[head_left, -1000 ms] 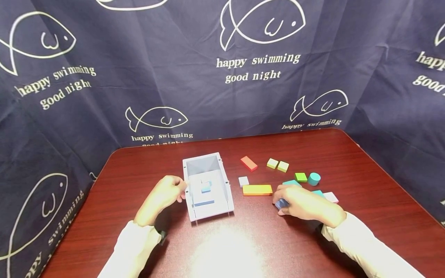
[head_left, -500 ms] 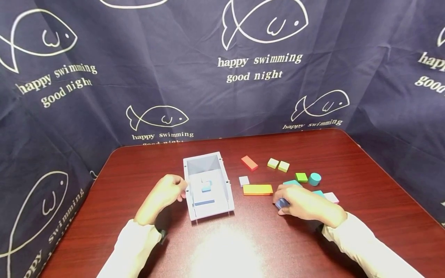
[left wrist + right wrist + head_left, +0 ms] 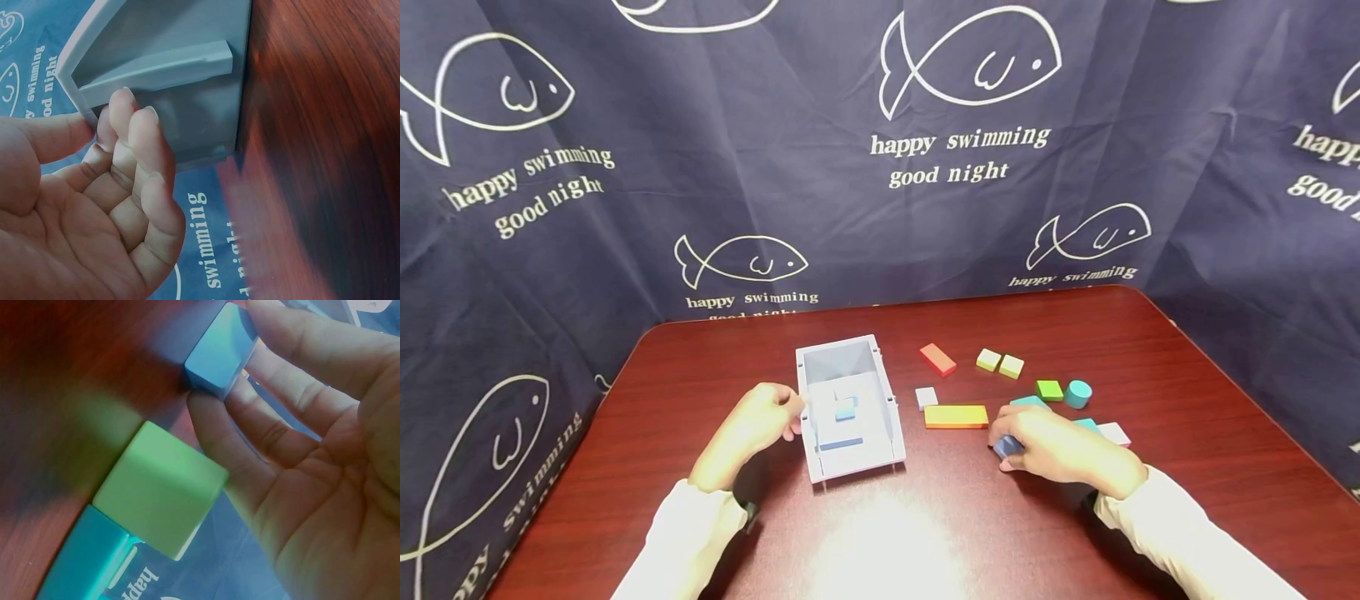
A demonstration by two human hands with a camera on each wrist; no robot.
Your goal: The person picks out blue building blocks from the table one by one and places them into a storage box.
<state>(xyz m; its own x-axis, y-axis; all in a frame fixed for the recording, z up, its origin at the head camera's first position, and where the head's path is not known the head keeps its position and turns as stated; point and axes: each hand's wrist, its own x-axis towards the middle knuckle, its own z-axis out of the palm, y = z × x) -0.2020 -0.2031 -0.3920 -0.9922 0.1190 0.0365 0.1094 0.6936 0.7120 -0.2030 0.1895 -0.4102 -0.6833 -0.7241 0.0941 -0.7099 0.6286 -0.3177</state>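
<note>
In the grey box (image 3: 838, 364), blue blocks (image 3: 841, 443), left hand (image 3: 760, 419) gripping box

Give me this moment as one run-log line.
left hand: grips box edge; right hand: pinches blue block; box: blue pieces inside; table: loose blocks

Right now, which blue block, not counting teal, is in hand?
The blue block pinched by the right hand, near the yellow block; the other blue blocks lie inside the box.

An open-topped grey box (image 3: 859, 467) is being held by the left hand (image 3: 767, 414); right of the box, the right hand (image 3: 1051, 442) is pinching a blue block (image 3: 1007, 447).
</note>
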